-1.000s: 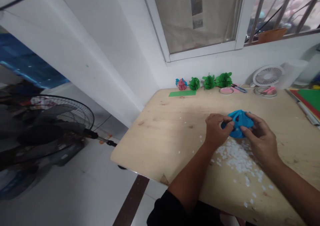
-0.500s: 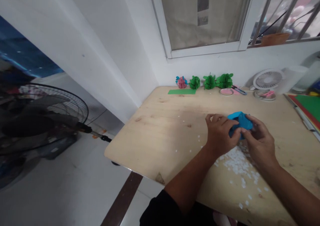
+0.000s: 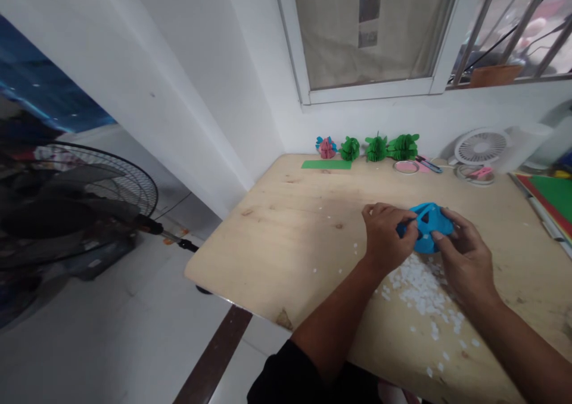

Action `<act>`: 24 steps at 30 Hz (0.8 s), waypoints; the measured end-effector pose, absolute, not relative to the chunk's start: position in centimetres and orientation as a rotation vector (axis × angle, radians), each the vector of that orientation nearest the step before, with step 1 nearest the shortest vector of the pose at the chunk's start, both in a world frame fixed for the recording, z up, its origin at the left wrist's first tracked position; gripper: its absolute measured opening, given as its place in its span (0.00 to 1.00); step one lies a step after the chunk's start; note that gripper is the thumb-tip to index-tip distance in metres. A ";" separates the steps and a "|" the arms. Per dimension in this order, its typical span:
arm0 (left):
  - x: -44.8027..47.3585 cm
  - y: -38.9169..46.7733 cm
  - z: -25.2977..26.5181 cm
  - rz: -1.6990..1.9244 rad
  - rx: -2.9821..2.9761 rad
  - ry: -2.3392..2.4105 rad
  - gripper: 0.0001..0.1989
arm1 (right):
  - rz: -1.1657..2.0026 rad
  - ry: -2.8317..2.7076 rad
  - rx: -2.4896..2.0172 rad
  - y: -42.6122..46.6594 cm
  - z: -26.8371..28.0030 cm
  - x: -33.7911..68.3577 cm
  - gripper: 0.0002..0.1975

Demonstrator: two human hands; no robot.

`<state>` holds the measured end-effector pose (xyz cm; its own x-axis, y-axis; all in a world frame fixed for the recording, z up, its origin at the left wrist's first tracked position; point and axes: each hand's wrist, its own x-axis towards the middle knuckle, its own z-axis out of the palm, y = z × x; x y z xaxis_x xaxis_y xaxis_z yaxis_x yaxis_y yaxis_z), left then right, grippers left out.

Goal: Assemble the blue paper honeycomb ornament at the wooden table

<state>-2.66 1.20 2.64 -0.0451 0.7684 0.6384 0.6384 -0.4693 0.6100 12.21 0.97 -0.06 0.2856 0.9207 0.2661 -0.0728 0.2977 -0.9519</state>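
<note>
Between my two hands, just above the table, is a blue paper craft piece point(image 3: 428, 236) with dark gaps between its folded layers. My left hand point(image 3: 388, 232) pinches its left edge with thumb and fingers. On the right side, my right hand point(image 3: 467, 246) grips it, the thumb lying on the near face and the fingers behind. Below the hands, a scatter of small white paper bits point(image 3: 422, 288) covers part of the wooden table point(image 3: 277, 237).
Along the wall stand a pink-and-blue paper figure point(image 3: 326, 148) and several green paper figures point(image 3: 376, 148), behind a green strip point(image 3: 326, 164). Further right are a cutter point(image 3: 429, 164), a small white fan point(image 3: 481, 146) and coloured sheets point(image 3: 552, 195). A large black fan point(image 3: 89, 201) stands left.
The blue paper piece has opened out and now shows a broader face with gaps. My left hand has shifted slightly left, away from my right thumb.
</note>
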 end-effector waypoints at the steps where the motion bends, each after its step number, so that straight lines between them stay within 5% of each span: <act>1: -2.7 1.2 2.6 1.540 2.074 1.554 0.06 | 0.850 -1.048 -1.035 0.9 0.0 12.2 0.28; 24: -1.9 0.4 1.7 1.505 2.542 1.567 0.05 | 0.892 -0.974 -1.055 1.3 -0.3 12.6 0.30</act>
<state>-1.88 0.39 1.75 0.1642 0.6146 0.7716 0.7956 -0.5450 0.2647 12.64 1.35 -0.28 0.3168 0.9264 0.2033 -0.1219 0.2523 -0.9599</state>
